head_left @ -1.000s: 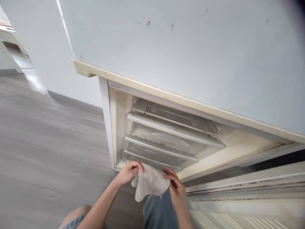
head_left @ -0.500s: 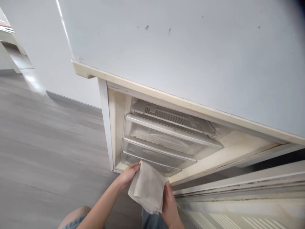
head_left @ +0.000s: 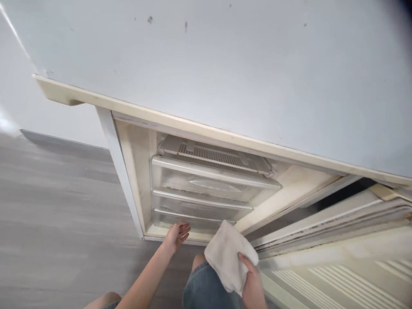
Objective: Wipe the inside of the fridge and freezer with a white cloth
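A folded white cloth (head_left: 227,255) hangs from my right hand (head_left: 252,279), whose thumb presses on its face near the open door. My left hand (head_left: 178,234) holds nothing; its fingers are apart, in front of the lowest clear drawer (head_left: 193,221) of the freezer compartment. Two more clear drawers stand above that one, the top drawer (head_left: 209,178) being the largest. Over them sits a slotted white vent panel (head_left: 215,154).
At the right the lower door (head_left: 322,266) stands open, with dark stains along its gasket (head_left: 322,234). The closed upper door (head_left: 225,73) overhangs the compartment. Grey wood-look floor (head_left: 64,214) extends at the left. My knee in denim shorts (head_left: 209,287) is below the cloth.
My left hand has let go of the cloth. My right hand has moved the cloth to the right, toward the open door. The camera view has shifted too.
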Demonstrator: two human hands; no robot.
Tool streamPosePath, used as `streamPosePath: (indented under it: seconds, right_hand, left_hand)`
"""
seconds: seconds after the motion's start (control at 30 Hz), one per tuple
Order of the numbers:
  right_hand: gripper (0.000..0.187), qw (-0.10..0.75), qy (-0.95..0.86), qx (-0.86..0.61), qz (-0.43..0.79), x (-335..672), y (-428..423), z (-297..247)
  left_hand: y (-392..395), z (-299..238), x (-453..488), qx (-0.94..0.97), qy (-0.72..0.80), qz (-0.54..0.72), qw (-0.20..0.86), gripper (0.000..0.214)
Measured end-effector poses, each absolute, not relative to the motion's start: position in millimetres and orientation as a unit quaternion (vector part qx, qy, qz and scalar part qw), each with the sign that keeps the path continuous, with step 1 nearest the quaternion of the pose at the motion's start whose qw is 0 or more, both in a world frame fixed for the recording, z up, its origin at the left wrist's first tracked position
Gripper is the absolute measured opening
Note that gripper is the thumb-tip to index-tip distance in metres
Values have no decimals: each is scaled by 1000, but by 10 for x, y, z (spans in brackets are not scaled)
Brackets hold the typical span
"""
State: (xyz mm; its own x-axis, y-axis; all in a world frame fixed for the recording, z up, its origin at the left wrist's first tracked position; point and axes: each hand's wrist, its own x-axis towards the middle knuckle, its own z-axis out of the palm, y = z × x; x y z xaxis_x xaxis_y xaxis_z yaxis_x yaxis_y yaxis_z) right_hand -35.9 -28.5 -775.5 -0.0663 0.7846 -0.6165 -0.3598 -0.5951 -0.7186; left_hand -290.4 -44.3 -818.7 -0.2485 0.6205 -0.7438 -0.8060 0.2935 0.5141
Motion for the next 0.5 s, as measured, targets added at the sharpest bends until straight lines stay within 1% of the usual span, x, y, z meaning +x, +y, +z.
streamPosePath:
  seconds: [0.1, 0.2, 0.27, 0.37, 0.5]
  right_hand:
    - [53, 455, -175, -574, 658, -29, -152, -7663]
    - [59, 471, -237, -603, 599, 288, -34, -7637]
    - [60, 467, -298, -636, 537, 462, 44, -7653]
    - [55, 442, -385, -667, 460, 638, 146, -7674]
    - [47, 413, -412, -678, 447, 698, 192, -7611]
  left_hand:
    - [-381, -8149, -2854, -107, 500, 622, 593, 8]
    - [-320, -8105, -2785, -125, 471, 659, 573, 13]
    - [-293, -8074, -2749, -138, 458, 671, 566, 14]
    - [-291, -8023, -2723, -150, 449, 678, 563, 14]
    - [-363, -7963, -2707, -163, 445, 675, 565, 12]
